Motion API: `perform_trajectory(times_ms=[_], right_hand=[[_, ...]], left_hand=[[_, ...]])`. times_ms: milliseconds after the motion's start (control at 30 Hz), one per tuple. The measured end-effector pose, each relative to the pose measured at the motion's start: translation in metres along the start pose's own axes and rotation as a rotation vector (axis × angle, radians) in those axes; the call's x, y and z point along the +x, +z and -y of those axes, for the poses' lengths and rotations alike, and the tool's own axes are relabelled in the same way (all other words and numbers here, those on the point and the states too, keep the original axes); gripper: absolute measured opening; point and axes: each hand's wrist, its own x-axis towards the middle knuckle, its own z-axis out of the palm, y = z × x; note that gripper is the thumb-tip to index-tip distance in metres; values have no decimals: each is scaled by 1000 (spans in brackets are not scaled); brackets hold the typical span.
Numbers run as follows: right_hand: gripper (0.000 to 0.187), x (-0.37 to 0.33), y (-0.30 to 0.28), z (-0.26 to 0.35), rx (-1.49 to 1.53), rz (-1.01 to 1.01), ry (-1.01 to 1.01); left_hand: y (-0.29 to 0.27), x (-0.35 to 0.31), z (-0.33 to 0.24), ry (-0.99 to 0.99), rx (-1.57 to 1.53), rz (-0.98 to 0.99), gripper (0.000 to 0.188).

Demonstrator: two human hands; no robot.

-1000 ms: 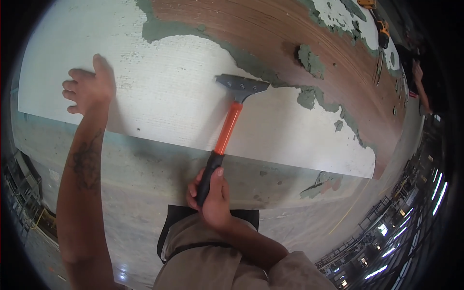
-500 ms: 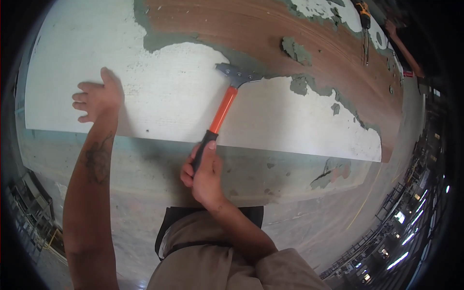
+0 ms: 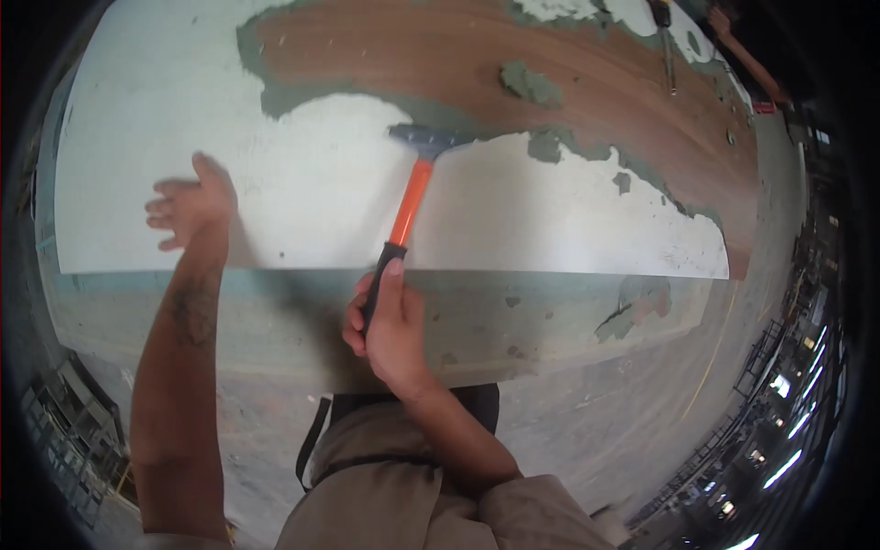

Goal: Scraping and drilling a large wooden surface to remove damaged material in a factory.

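While the scraper [image 3: 412, 202] is angling up to the ragged line where the white layer [image 3: 321, 183] meets the green residue [image 3: 449, 117], the right hand [image 3: 394, 335] is gripping its black handle, fingers wrapped round and thumb lying along the top. Can't tell if the blade [image 3: 426, 141] is actually touching or just hovering. The left hand [image 3: 199, 209] isn't holding anything: its fingers are spreading loosely over the white, and I can't tell whether it's resting there or floating.

As for how far along things are looking, I'd say partway. Brown board [image 3: 385, 55] is already showing in a long sweep across the far side, with the green rimming it and a ragged lump [image 3: 530, 84] sitting out in the middle. White is still covering the left end and nearly all of the near edge, plus some bits at the far side, so I'm guessing a good share is remaining.

Further out, a long-shafted tool [image 3: 669, 60] is lying toward the far right, with somebody else's arm [image 3: 747, 62] showing beyond it. Nearer the body, a pale green ledge [image 3: 467, 312] is running below the white, with a smear [image 3: 632, 307] on it.
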Motion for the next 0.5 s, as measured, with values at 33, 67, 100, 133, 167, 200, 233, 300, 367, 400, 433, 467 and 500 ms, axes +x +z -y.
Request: perform_trajectory(times_ms=[33, 67, 100, 133, 167, 200, 233, 300, 367, 400, 433, 467, 500], right_hand=[[59, 8, 6, -2, -4, -11, -29], [59, 14, 4, -6, 10, -4, -49], [59, 18, -5, -15, -45, -6, -56], [60, 18, -15, -23, -103, -11, -53], [57, 15, -26, -23, -30, -21, 12], [57, 15, -32, -29, -25, -15, 9], [55, 16, -35, -31, 185, -42, -26], [52, 14, -37, -40, 398, -58, -51], [47, 12, -27, -40, 617, -87, -105], [47, 15, -23, -38, 624, -77, -97], [48, 18, -21, -36, 459, -51, -132], [48, 19, -18, -34, 289, -16, -156], [48, 17, -13, -33, 297, -17, -151]], left_hand=[[6, 4, 4, -19, 11, -2, 106], [11, 10, 12, -43, 46, -34, 106], [14, 14, 15, -64, 82, -60, 107], [10, 10, 12, -64, 66, -42, 106], [10, 10, 9, -60, 61, -49, 106], [9, 10, 7, -57, 55, -50, 105], [8, 9, 5, -57, 49, -52, 104], [8, 2, 5, -56, 58, -46, 104], [8, 2, 4, -52, 70, -49, 104], [9, 2, 3, -66, 69, -48, 104], [12, 0, 1, -64, 68, -33, 104], [12, 0, 2, -61, 77, -38, 104], [11, -1, 2, -66, 69, -42, 104]])
